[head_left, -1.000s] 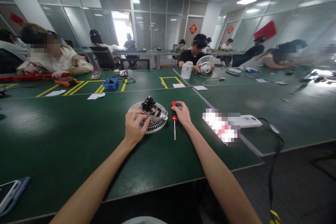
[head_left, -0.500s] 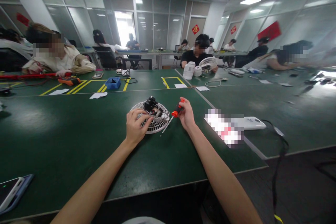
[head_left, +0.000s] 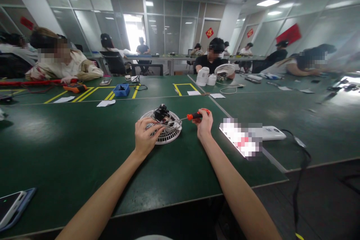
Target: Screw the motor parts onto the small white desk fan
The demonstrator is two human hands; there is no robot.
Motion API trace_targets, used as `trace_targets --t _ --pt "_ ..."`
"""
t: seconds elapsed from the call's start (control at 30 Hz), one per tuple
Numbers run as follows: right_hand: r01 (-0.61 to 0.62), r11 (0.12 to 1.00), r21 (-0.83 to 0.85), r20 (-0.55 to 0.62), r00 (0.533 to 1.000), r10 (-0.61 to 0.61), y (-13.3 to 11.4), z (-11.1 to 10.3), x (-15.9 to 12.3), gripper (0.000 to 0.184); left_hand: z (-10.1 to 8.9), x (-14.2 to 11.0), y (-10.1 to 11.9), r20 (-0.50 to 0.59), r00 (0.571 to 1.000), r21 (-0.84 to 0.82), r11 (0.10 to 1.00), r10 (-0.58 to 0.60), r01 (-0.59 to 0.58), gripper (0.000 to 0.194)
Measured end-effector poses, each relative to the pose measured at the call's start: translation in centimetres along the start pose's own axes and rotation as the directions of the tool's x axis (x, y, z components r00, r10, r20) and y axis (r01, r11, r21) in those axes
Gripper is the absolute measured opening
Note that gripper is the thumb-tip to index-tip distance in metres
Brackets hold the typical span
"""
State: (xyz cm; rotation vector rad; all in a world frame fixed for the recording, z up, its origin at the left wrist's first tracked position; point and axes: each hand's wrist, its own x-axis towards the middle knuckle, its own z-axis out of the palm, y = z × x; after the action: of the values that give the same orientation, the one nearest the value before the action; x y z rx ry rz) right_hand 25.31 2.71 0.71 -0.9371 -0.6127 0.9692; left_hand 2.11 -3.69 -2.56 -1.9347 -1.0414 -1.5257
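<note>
The right hand (head_left: 204,124), clasping the screwdriver (head_left: 194,116), has swung its shaft leftward to the fan (head_left: 165,137), which the left hand (head_left: 144,137) touches, grip unclear.

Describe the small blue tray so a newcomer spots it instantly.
Look across the green table to the yellow tape lines, left of centre. A small open tray sits among them. It is solid blue, unlike the white papers and orange device nearby.
</note>
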Motion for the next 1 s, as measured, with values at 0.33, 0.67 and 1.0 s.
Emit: trace_targets --t 0.33,0.67,1.0 --pt "0.057 0.998 -0.04 0.01 0.998 -0.057 0.26 0.26 -0.49 0.032 -0.01 0.07 0.04 0.004 1.0 -0.005 1.0 0.003 -0.003 0.009" --pt "0.084 0.995 -0.049 -0.004 0.996 -0.084 -0.11 0.01 -0.28 0.033 0.11 -0.21 -0.24 0.04 0.999 0.027 1.0 -0.014 0.013 0.006" --pt "0.124 0.991 -0.053 0.0 0.992 -0.124 -0.19 0.11 -0.58 0.032 0.18 -0.36 -0.27 0.05 0.998 -0.006 0.999 -0.035 0.036 0.007"
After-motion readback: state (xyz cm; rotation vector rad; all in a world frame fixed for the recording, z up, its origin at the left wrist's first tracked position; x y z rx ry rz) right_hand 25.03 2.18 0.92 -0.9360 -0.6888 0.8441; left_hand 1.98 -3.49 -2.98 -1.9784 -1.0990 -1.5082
